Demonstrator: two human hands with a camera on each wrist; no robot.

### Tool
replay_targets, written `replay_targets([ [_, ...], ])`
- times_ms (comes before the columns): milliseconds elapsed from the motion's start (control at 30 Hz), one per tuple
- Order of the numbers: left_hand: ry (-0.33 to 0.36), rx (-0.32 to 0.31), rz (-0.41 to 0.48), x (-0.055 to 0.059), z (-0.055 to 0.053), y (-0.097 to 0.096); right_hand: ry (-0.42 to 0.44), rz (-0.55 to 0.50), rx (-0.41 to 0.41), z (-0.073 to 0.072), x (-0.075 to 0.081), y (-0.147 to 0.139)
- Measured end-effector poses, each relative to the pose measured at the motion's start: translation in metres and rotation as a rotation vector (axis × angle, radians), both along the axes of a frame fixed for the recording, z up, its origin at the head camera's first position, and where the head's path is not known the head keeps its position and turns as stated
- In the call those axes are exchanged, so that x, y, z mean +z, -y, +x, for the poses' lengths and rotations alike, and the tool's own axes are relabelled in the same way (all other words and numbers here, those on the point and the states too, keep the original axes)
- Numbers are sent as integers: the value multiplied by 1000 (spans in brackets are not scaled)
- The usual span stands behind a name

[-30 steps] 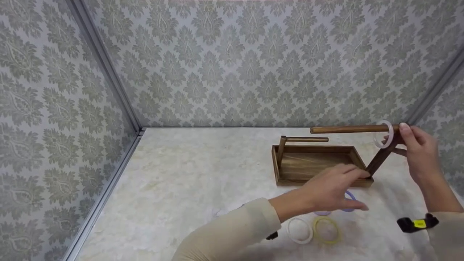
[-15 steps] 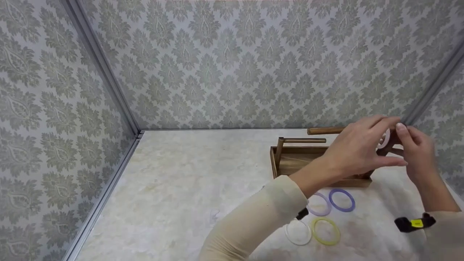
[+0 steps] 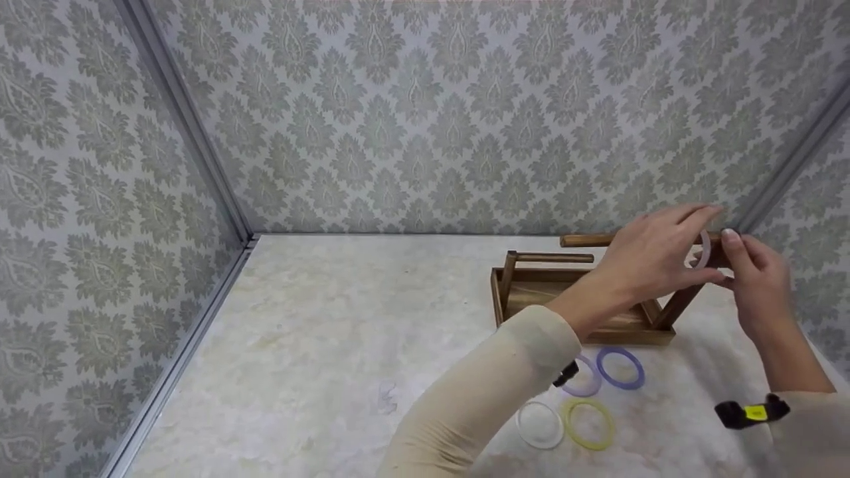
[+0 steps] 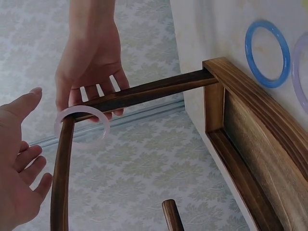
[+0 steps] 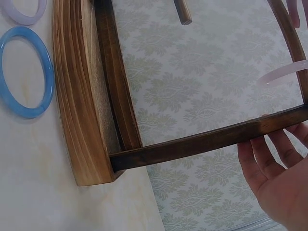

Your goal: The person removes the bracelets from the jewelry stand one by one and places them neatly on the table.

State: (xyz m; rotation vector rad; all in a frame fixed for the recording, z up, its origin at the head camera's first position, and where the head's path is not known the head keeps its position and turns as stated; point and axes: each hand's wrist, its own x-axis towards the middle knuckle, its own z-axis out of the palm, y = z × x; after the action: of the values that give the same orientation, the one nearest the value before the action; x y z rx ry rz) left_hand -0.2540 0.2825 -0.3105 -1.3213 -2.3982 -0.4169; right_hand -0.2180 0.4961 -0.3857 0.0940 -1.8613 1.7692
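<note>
A dark wooden bangle stand has a shallow tray [image 3: 501, 305] with a tall post [image 4: 144, 94] at its right front corner. A long bar [image 4: 60, 178] runs leftward from the post's top. On that bar, right by the post, hangs a pale pink bangle [image 4: 106, 127]. My right hand [image 3: 764, 282] grips the top of the post, thumb in front and fingers behind. Beside the bangle is my left hand [image 3: 654, 255], fingers loosely bent and thumb apart, with space showing between it and the bangle in the left wrist view. It covers part of the bar in the head view.
In front of the stand lie a blue bangle [image 3: 621, 368], a lilac bangle [image 3: 591, 377], a clear bangle [image 3: 539, 425] and a yellow bangle [image 3: 588, 423]. A shorter bar [image 3: 554, 257] stands at the tray's left. Patterned wall [image 3: 412, 133] rises behind the table [image 3: 319, 332].
My left hand has risen from the tray's right front corner to beside the pink bangle. The right hand keeps its grip on the post.
</note>
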Motion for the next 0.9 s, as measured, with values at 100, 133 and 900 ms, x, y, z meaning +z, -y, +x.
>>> replay_targets([
  [100, -25, 10, -10, 1, -4, -3, -3, -12, 15, 0, 2, 1],
  [133, -31, 10, -11, 2, -5, -4, -5, -15, 18, 0, 2, 1],
  [900, 33, 213, -160, -7, -8, -29, 15, 10, -50, 2, 1, 2],
])
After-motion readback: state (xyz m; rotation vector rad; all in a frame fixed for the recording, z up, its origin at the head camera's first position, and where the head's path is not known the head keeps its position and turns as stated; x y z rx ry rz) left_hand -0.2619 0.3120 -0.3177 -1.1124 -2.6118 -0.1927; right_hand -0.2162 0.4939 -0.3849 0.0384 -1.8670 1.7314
